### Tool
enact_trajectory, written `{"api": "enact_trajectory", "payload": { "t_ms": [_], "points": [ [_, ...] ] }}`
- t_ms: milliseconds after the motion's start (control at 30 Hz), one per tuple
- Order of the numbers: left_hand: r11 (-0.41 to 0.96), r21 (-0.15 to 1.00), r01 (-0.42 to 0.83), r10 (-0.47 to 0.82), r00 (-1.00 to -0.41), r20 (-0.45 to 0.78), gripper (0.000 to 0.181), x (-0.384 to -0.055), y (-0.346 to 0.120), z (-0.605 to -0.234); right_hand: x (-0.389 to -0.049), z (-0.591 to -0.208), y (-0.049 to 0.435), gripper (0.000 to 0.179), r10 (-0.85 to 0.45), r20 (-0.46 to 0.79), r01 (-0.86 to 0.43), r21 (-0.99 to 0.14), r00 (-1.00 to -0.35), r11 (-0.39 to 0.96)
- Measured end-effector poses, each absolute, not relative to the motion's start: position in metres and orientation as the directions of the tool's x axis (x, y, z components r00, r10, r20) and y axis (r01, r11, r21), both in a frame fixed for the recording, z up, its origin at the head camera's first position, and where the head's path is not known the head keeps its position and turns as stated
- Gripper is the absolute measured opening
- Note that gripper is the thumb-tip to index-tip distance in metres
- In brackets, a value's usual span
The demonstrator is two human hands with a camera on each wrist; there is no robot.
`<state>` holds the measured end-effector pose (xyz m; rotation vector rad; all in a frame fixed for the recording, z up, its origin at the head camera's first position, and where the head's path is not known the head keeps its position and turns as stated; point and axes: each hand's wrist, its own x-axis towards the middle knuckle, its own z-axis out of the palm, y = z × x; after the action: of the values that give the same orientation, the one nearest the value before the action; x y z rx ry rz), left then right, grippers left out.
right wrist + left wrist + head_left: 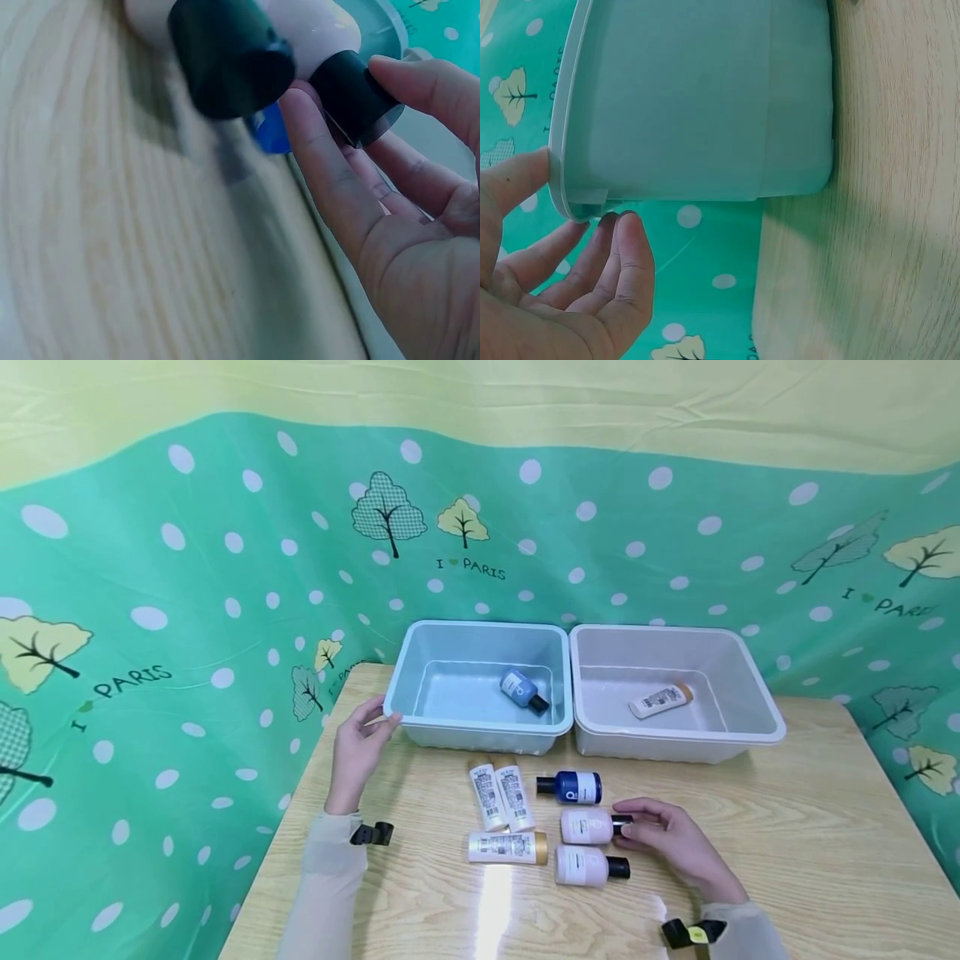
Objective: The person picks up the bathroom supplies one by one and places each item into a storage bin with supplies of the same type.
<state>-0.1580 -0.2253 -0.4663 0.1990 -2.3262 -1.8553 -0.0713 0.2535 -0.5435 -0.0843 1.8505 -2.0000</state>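
Leftmost, left hand (358,753) at the light blue bin (457,693), pinching the rim at the near left corner between thumb and fingers. Inside, toward the right, a blue bottle (519,687). On the table (420,893) in front, two slanted white tubes (488,797) side by side, a third tube (501,847) crosswise nearer. Next, farther pink bottle (587,827) lying between a navy bottle (577,787) and the nearer pink bottle (583,867). Then right hand (671,842), thumb and fingers pinching the farther one's black cap (618,823). Rightmost, grey bin (660,743) holding a gold-capped tube (660,702).
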Motion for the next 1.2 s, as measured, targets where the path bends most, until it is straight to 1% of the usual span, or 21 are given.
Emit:
{"api": "enact_trajectory", "payload": {
  "t_ms": [167, 300, 533, 600, 700, 900, 1067, 1200],
  "points": [
    [0.226, 0.974, -0.020, -0.210, -0.977, 0.028, 0.053, -0.159, -0.227, -0.467, -0.071, -0.530, 0.250, 0.052, -0.314, -0.223, 0.248, -0.968, -0.923, -0.041],
    [0.230, 0.973, -0.016, -0.206, -0.978, 0.033, 0.054, -0.160, -0.228, -0.467, -0.071, -0.516, 0.246, 0.050, -0.278, -0.214, 0.235, -0.971, -0.937, -0.045],
    [0.227, 0.973, -0.034, -0.216, -0.976, 0.016, 0.055, -0.160, -0.228, -0.465, -0.076, -0.481, 0.240, 0.042, -0.262, -0.111, 0.160, -0.972, -0.959, -0.173],
    [0.234, 0.972, -0.034, -0.210, -0.977, 0.016, 0.054, -0.157, -0.225, -0.457, -0.079, -0.468, 0.238, 0.039, -0.259, -0.083, 0.136, -0.971, -0.962, -0.195],
    [0.235, 0.971, -0.030, -0.212, -0.977, 0.022, 0.053, -0.158, -0.225, -0.458, -0.087, -0.449, 0.232, 0.037, -0.258, -0.046, 0.105, -0.969, -0.965, -0.222],
    [0.233, 0.972, -0.008, -0.233, -0.971, 0.048, 0.055, -0.161, -0.229, -0.473, -0.117, -0.414, 0.218, 0.037, -0.244, 0.009, 0.054, -0.967, -0.970, -0.250],
    [0.238, 0.971, 0.006, -0.239, -0.969, 0.064, 0.054, -0.159, -0.229, -0.474, -0.152, -0.389, 0.203, 0.042, -0.240, -0.022, 0.081, -0.967, -0.971, -0.240],
    [0.271, 0.963, 0.003, -0.239, -0.969, 0.070, 0.054, -0.159, -0.228, -0.474, -0.181, -0.375, 0.184, 0.049, -0.239, -0.048, 0.103, -0.969, -0.970, -0.224]
  ]
}}
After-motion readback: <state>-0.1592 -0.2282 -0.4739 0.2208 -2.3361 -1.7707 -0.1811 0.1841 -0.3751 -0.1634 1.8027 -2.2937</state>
